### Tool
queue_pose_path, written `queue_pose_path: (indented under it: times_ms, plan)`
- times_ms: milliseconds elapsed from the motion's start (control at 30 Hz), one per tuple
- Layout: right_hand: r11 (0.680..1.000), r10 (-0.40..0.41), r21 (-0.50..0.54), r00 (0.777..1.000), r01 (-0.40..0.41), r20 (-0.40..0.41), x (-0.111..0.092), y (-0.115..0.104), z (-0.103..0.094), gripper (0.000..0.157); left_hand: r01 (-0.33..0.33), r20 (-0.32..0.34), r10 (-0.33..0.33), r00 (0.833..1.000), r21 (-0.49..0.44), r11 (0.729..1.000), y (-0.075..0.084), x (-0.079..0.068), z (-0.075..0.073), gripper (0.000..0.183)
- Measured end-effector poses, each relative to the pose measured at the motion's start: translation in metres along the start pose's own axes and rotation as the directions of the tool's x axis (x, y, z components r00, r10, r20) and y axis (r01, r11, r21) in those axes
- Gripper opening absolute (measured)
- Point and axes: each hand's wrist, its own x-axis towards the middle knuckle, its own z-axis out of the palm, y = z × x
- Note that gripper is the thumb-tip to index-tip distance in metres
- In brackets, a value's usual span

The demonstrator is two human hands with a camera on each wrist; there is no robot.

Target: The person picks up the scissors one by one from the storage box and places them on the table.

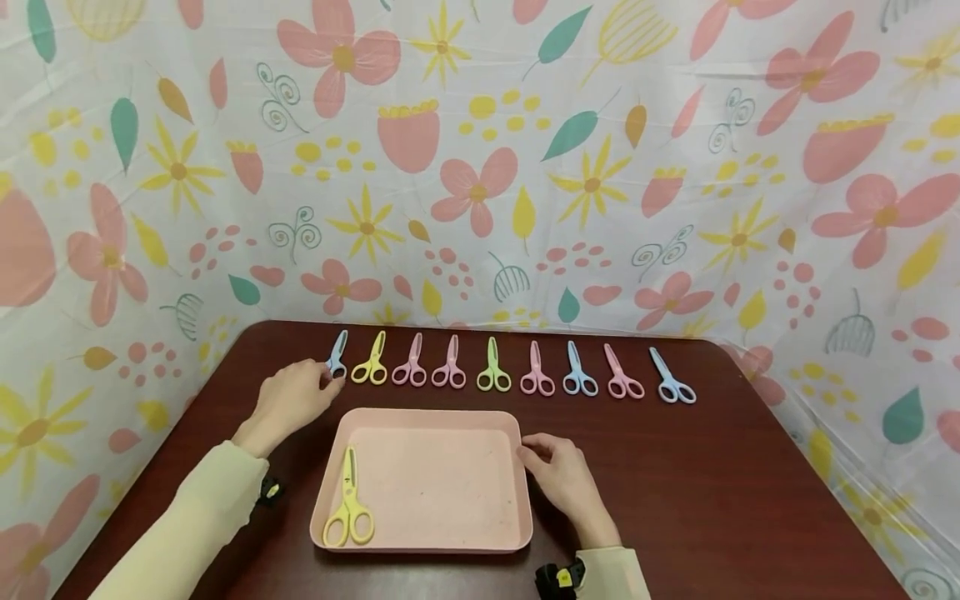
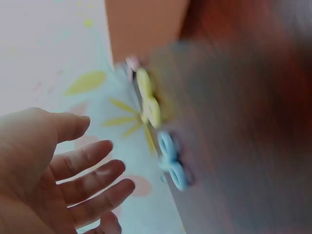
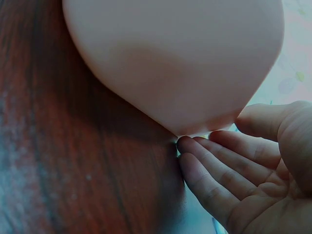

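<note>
My left hand is over the left end of a row of scissors, beside blue scissors whose handles it partly covers in the head view. In the left wrist view those blue scissors lie past the fingertips, and the fingers are spread loosely with nothing between them. Farther along are yellow scissors. At the right side of a pink tray, my right hand touches the rim with thumb and fingertips. The right wrist view shows the fingers nearly straight against the tray. Inside the tray, yellow scissors lie at its left.
Along the back of the dark wooden table runs a row of several scissors, among them green ones, pink ones and blue ones at the right end. A flower-patterned curtain hangs behind the table.
</note>
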Motion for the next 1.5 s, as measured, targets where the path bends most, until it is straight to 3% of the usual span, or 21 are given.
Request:
queue_pose_path:
  times_ms: [500,767,900,1100,1200,1367,1500]
  plan:
    - [1.000,0.014,0.014,1.000,-0.014,0.007,0.000,0.001,-0.002,0.019,-0.082,0.004,0.082,0.997,0.049,0.995,0.052,-0.063,0.001,0.014]
    - [1.000,0.005,0.000,1.000,-0.005,-0.009,0.002,0.001,-0.003,0.018,-0.117,-0.022,0.120,0.993,0.082,0.990,0.070,-0.092,0.011,0.014]
    - [1.000,-0.003,0.001,1.000,0.003,-0.004,0.001,0.003,-0.001,0.018,-0.137,0.029,0.135,0.990,0.095,0.986,0.073,-0.104,0.015,0.020]
    - [1.000,-0.003,0.017,1.000,0.003,-0.006,0.002,0.003,0.000,0.018,-0.243,0.166,0.224,0.960,0.104,0.964,0.073,-0.116,0.022,0.040]
    - [1.000,-0.012,0.015,1.000,0.012,-0.011,0.002,0.002,0.000,0.017,-0.273,0.182,0.253,0.950,0.092,0.958,0.074,-0.117,0.025,0.042]
    - [1.000,-0.005,0.014,1.000,0.005,-0.011,0.002,0.003,-0.001,0.017,-0.253,0.176,0.233,0.956,0.103,0.962,0.076,-0.117,0.026,0.043]
    - [1.000,0.009,0.016,1.000,-0.009,-0.003,0.002,0.004,-0.001,0.018,-0.273,0.166,0.253,0.953,0.112,0.956,0.077,-0.118,0.027,0.043]
